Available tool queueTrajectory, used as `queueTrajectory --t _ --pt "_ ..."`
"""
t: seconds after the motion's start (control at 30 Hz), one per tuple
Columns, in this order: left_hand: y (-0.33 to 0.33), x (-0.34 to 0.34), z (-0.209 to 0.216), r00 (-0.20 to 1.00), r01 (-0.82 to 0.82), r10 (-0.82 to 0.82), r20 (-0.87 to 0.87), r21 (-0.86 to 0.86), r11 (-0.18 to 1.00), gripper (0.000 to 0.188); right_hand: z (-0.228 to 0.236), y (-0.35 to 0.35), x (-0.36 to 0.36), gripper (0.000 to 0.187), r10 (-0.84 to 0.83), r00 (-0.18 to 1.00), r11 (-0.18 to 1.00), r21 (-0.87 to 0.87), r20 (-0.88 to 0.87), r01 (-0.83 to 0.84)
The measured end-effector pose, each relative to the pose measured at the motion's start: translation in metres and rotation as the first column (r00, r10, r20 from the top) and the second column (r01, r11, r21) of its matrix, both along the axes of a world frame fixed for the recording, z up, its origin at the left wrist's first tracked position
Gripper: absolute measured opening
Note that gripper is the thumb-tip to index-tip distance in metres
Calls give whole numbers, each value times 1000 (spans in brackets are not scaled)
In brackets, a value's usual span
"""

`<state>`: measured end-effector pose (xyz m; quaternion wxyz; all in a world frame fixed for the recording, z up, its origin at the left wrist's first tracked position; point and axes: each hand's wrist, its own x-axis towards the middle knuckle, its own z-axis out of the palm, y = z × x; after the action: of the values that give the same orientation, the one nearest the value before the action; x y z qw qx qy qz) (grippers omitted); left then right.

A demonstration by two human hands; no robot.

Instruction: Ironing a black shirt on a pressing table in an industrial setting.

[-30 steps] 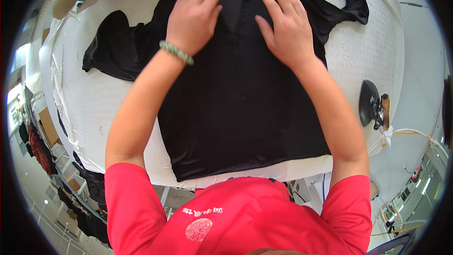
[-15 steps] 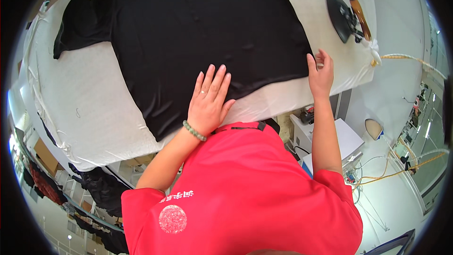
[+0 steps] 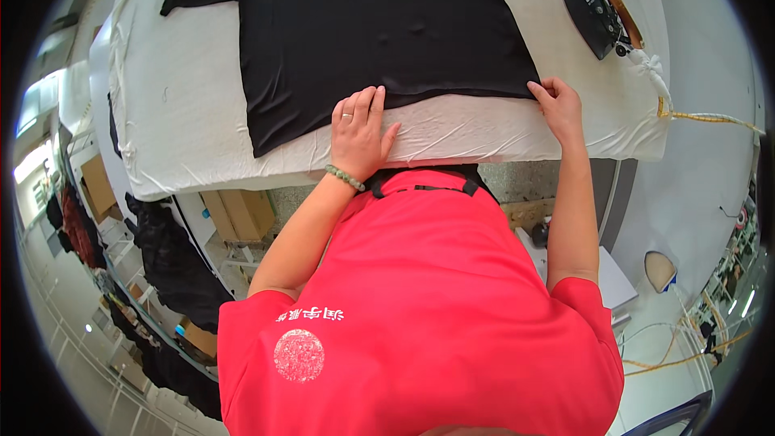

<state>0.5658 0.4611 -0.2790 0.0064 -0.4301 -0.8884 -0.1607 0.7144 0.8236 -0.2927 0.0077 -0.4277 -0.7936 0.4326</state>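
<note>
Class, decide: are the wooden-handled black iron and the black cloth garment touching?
Apart: the head view shows white fabric table cover between iron and garment.

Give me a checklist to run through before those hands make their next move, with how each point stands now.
1. Left hand on the garment's near edge: ok, resting there.
2. Right hand at its near right corner: ok, touching it.
3. Right hand's grip firm: cannot tell.
4. Garment smooth: not ok, small bumps and creases show toward the near edge.
5. Iron clear of the garment: ok, apart, to its right.
6. White cover smooth: not ok, wrinkled along the front.
</note>
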Motion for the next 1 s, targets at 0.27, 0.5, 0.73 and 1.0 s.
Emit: queueTrajectory --t 0.27,0.5,0.73,1.0 --pt "-5 23 -4 994 -42 46 -95 39 998 46 -7 9 8 26 16 996 997 -79 -85 -22" --pt "-2 1 -12 963 117 -99 -250 55 992 25 -9 7 12 27 34 992 999 -24 -118 -37" --pt "7 -10 -7 963 111 -137 -233 -121 987 12 -10 13 10 28 72 987 996 61 -143 -64" --pt "-6 -5 -13 951 171 -153 -268 45 984 8 -16 11 10 27 214 956 938 317 -203 -143"
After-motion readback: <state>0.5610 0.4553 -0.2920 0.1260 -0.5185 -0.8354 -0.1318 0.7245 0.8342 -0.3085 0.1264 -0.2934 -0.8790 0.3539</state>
